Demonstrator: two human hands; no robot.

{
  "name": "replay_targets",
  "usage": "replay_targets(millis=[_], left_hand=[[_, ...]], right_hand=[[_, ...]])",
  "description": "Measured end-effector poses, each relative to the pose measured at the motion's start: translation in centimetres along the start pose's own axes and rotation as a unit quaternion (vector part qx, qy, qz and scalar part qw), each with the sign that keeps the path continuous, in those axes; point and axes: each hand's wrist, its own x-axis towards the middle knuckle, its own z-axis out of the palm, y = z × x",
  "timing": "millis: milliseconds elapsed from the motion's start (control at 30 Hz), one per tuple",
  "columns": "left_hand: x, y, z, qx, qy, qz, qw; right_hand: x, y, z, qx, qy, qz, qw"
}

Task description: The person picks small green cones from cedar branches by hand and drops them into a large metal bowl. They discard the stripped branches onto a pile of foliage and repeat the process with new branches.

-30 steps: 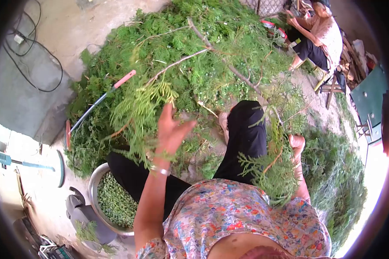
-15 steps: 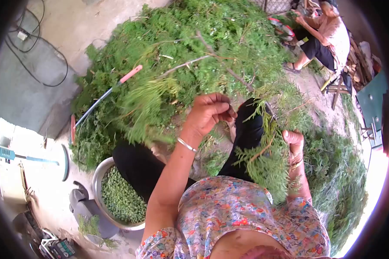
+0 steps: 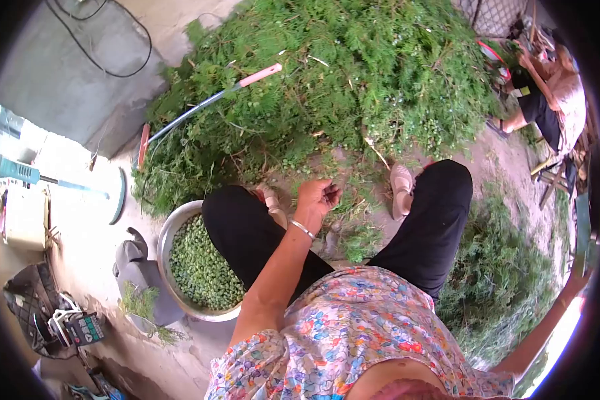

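Observation:
My left hand (image 3: 318, 200), a silver bracelet at its wrist, is over the ground between my knees. Its fingers are curled closed, and I cannot tell what is inside them. A metal basin (image 3: 165, 263) of small green berries (image 3: 205, 267) stands by my left knee. My right arm reaches far out to the right, above a heap of cut green sprigs (image 3: 497, 263). At the dark rim of the view, the fingers of my right hand (image 3: 582, 272) are mostly hidden. Ahead of my feet lies a large pile of leafy green branches (image 3: 340, 80).
A long pole with a pink grip (image 3: 260, 75) lies across the pile's left side. A person (image 3: 553, 100) sits at the upper right. A grey concrete block (image 3: 80, 80) with a black cable is at upper left. A fan (image 3: 117, 195) stands at left, near a grey object (image 3: 150, 287).
The branch my right hand had at my lap is gone from there, and that hand has swung far out to the right. My left hand has lowered. The view has shifted left.

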Motion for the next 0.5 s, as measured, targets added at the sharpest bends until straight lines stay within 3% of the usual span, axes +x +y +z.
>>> replay_targets(millis=[100,167,267,400,500], left_hand=[[1.3,0.3,-0.6,-0.032,-0.003,0.007,0.999],[1.4,1.3,0.4,-0.041,-0.01,0.02,0.999],[1.2,3.9,2.6,-0.04,-0.008,0.06,0.997],[2.7,7.9,3.8,0.03,-0.018,0.113,0.993],[3.5,12.6,4.5,0.133,0.073,0.22,0.964]], right_hand=[[3.6,3.9,-4.3,0.034,0.076,0.094,0.992],[1.9,8.3,-2.1,0.025,0.037,0.175,0.984],[-8.8,11.5,8.7,-0.027,-0.129,0.241,0.962],[-23.2,9.6,25.1,-0.124,-0.378,0.163,0.903],[-31.4,8.5,33.4,-0.077,-0.481,0.15,0.86]])
